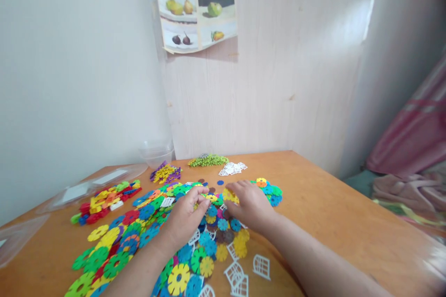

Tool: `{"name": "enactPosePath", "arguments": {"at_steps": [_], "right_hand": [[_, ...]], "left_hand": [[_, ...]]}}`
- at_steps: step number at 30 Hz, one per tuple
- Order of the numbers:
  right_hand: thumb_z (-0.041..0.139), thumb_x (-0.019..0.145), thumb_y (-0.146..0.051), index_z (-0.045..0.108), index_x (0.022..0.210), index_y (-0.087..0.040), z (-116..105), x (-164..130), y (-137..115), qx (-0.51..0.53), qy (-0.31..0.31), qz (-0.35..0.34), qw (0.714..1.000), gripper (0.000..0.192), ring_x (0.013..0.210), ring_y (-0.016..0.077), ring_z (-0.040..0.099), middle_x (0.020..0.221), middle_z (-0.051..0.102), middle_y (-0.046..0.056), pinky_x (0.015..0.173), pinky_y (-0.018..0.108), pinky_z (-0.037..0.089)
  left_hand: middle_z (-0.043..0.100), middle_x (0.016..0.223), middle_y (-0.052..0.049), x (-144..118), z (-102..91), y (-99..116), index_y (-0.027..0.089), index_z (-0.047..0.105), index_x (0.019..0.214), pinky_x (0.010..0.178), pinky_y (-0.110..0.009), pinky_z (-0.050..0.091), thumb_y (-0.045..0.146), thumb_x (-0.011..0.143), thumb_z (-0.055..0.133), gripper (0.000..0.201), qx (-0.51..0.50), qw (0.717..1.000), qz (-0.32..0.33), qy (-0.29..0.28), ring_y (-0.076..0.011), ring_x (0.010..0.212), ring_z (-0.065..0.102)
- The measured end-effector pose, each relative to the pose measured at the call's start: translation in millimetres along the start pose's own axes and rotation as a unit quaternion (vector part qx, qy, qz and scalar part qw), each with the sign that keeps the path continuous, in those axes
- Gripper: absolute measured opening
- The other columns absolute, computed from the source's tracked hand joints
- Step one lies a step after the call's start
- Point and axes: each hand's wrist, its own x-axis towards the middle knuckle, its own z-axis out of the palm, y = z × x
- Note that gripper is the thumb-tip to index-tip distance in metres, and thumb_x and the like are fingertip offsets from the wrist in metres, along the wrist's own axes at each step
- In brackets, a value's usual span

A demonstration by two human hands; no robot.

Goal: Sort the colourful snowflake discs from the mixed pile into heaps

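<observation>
While both hands rest palm-down in the middle of the wooden table (331, 204), they press into a spread of flat plastic snowflake discs (146, 232), notched round pieces in blue, green, yellow, red and orange. The left hand (186, 218) curls its fingers loosely over a few discs, and the right hand (249, 204) pinches a yellow disc (230, 195) at its fingertips. White window-shaped pieces (244, 273) lie just beside the wrists.

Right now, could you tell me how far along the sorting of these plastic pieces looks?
Partly done. Separate heaps already stand apart: small green pieces, white window pieces, a purple-yellow pile. The left hand and right hand rest on the mixed snowflake discs, which remain a large spread.
</observation>
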Motion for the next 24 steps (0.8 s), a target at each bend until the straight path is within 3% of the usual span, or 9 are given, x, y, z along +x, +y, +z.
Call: {"name": "enactPosePath", "arguments": {"at_steps": [6,10,15,19,24], "right_hand": [[0.052,0.085,-0.035,0.062,0.121,-0.023,-14,8,59,-0.089,-0.031,0.22,0.971,0.039,0.108,0.0298,0.055,0.108,0.069,0.011,0.085,0.039,0.036],[0.052,0.082,-0.035,0.062,0.121,-0.023,-19,8,77,-0.104,-0.064,0.28,0.952,0.042,0.112,0.0318,0.054,0.11,0.069,0.012,0.084,0.041,0.037],[0.051,0.081,-0.032,0.064,0.119,-0.024,-19,7,79,-0.114,-0.094,0.286,0.947,0.041,0.112,0.0338,0.054,0.113,0.068,0.013,0.084,0.045,0.039],[0.05,0.081,-0.029,0.062,0.124,-0.023,-14,7,75,-0.104,-0.069,0.272,0.954,0.045,0.117,0.0341,0.05,0.123,0.065,0.012,0.088,0.047,0.038],[0.045,0.085,-0.025,0.064,0.122,-0.022,-3,5,51,-0.043,-0.047,0.166,0.984,0.042,0.118,0.0286,0.051,0.12,0.067,0.01,0.094,0.04,0.038]], "left_hand": [[0.073,0.098,-0.005,7,-5.4,-14,0.021,0.064,0.111,0.087,-0.035,0.049,0.038,0.09,0.05,0.03,0.132,0.989,0.043,0.053,-0.0227,0.097,0.067],[0.074,0.098,-0.004,9,-8.7,-19,0.022,0.067,0.103,0.085,-0.033,0.049,0.036,0.09,0.05,0.025,0.162,0.984,0.047,0.049,-0.021,0.095,0.068],[0.074,0.098,-0.003,8,-14.3,-18,0.023,0.068,0.099,0.082,-0.031,0.048,0.035,0.089,0.05,0.023,0.187,0.98,0.041,0.047,-0.0206,0.095,0.068],[0.074,0.095,-0.002,8,-16.4,-18,0.024,0.067,0.096,0.079,-0.029,0.047,0.032,0.09,0.048,0.022,0.197,0.979,0.036,0.047,-0.0197,0.093,0.068],[0.073,0.103,-0.001,8,-14.3,-18,0.026,0.069,0.099,0.086,-0.033,0.046,0.027,0.088,0.05,0.022,0.225,0.973,0.051,0.027,-0.0213,0.1,0.065]]}}
